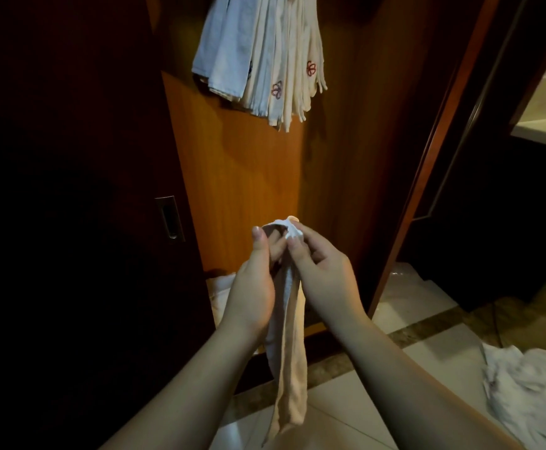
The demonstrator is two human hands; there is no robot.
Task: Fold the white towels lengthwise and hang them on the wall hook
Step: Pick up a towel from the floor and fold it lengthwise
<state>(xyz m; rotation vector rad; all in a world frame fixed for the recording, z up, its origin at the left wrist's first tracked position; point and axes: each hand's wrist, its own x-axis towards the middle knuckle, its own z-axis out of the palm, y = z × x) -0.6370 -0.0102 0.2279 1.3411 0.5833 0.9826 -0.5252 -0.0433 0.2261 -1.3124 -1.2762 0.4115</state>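
Both hands hold one white towel (pixel 289 362) in front of the wooden wall panel (pixel 239 177). The left hand (pixel 252 280) and right hand (pixel 322 271) pinch its bunched top end between thumb and curled fingers. The towel hangs between the wrists, folded into a narrow, creased strip.

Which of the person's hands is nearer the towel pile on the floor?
Right. The right hand is on the pile's side, up and across from it. The left hand is farther away, beyond the held towel both hands grip.
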